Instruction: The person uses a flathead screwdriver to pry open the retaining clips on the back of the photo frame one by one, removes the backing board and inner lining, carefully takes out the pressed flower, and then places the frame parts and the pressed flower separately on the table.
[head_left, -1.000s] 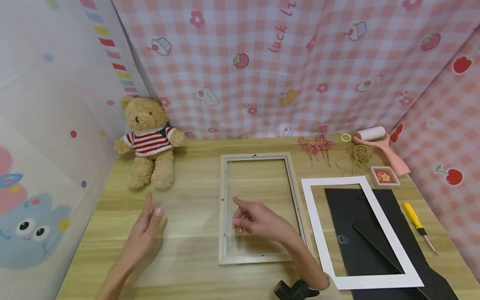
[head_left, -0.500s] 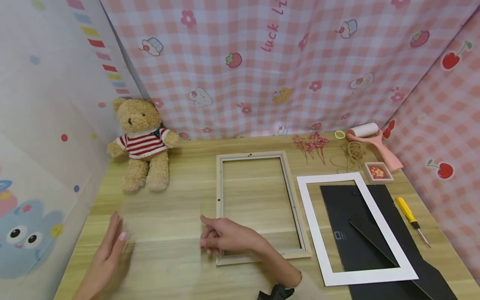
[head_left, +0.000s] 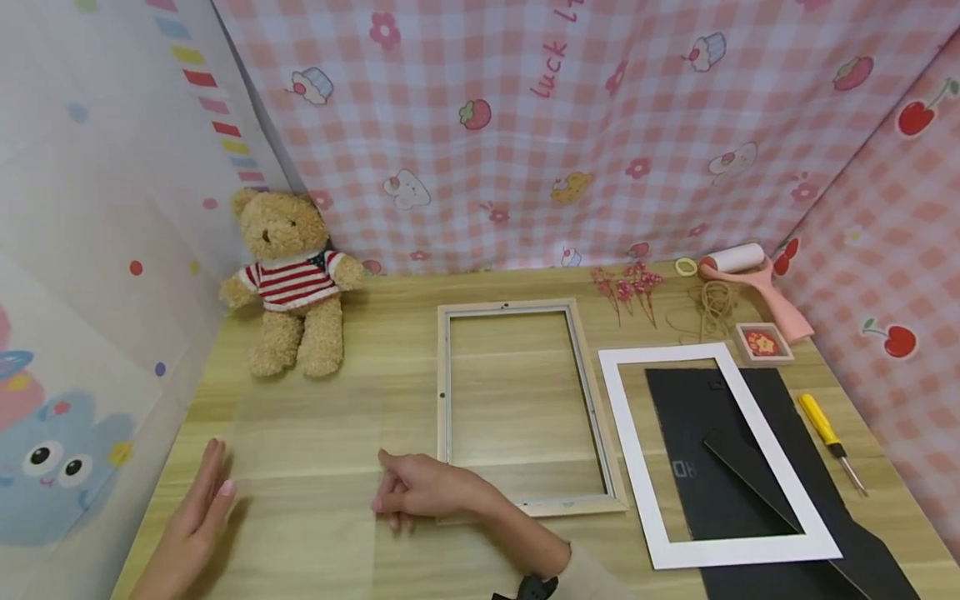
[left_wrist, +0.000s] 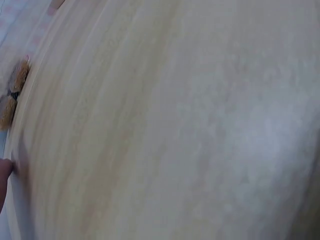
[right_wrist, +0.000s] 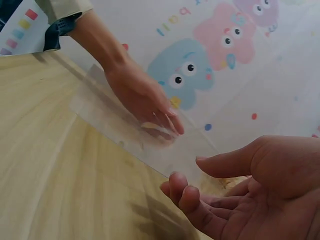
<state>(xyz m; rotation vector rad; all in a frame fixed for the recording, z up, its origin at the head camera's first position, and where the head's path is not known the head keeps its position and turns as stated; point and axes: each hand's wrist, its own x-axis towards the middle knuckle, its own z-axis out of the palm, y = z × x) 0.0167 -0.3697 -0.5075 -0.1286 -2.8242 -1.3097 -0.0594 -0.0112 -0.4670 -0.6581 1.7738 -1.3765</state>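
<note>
A clear sheet (head_left: 307, 483) lies low over the wooden table (head_left: 390, 350), left of an empty wooden picture frame (head_left: 517, 400). My left hand (head_left: 198, 508) stands on edge with straight fingers against the sheet's left side. On the sheet's right edge rests my right hand (head_left: 408, 492), index finger out and the other fingers loosely bent. The right wrist view shows the sheet (right_wrist: 115, 120) slightly tilted, the left hand (right_wrist: 145, 97) behind it and the right hand (right_wrist: 235, 195) near its close edge. The left wrist view is blurred wood with a fingertip (left_wrist: 4, 172).
A teddy bear (head_left: 288, 279) sits at the back left. Right of the frame lie a white mat (head_left: 622, 433) over black backing boards (head_left: 720, 467), and a yellow screwdriver (head_left: 828, 437). Dried flowers (head_left: 630, 287), twine (head_left: 712, 304), a small box (head_left: 762, 342) and a pink roller (head_left: 750, 271) lie at the back right.
Both hands have carried the clear sheet leftward and toward me, off the wooden frame and down near the table. The frame now shows bare wood inside.
</note>
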